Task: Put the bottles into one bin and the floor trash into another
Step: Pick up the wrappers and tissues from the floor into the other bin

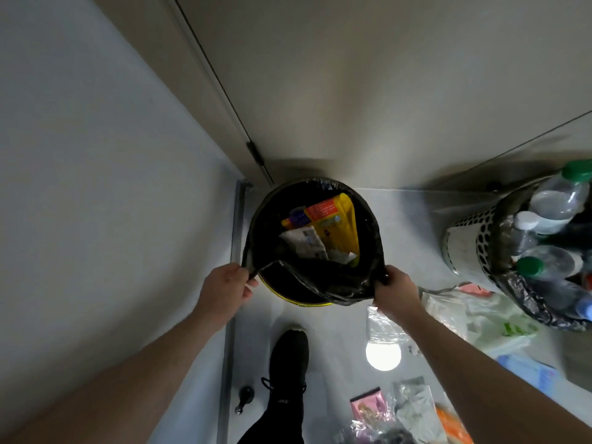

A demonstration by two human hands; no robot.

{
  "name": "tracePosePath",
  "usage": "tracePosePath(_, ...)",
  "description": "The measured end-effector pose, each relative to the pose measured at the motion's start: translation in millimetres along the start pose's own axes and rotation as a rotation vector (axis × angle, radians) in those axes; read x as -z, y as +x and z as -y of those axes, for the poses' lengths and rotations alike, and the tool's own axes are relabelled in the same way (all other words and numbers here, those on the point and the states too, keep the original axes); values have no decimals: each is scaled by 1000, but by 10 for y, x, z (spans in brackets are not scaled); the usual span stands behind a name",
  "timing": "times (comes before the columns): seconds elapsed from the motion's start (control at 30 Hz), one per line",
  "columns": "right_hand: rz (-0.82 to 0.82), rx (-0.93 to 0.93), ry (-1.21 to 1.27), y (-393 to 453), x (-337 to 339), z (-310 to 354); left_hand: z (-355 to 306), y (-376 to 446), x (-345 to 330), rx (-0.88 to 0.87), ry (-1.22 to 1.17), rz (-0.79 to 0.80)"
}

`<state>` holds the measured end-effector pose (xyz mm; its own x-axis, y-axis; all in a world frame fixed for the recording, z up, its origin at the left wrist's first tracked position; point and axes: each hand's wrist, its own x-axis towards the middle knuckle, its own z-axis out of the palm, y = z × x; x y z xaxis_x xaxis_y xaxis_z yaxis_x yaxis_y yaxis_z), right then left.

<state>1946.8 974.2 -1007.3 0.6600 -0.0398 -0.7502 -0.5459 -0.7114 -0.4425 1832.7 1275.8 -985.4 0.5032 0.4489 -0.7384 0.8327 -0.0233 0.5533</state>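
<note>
pale floor (326,347) under two bins (315,296), scattered wrappers (413,408)

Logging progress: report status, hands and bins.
Both hands gripping black liner of trash bin. Bottle bin full. Wrappers left on floor.

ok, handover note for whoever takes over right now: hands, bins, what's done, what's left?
Left hand and right hand: each grips the near edge of the black liner of the round bin, fingers curled on the plastic.
Round bin holds trash: a yellow packet and paper wrappers.
Perforated bin on the right holds plastic bottles; no bottle shows on the floor.
Left: floor trash to the right of the foot, namely clear bags, a white and green bag, a pink packet, an orange wrapper.
</note>
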Motion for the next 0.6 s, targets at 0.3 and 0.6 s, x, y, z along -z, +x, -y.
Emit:
tracePosePath(0.3,-58,161,-317,-138,-89,-359,364,-56,25,-125,629,-47)
tracePosePath(0.6,-121,49,-27,-237,-535,-487,492,-11,-116,47,408,-9)
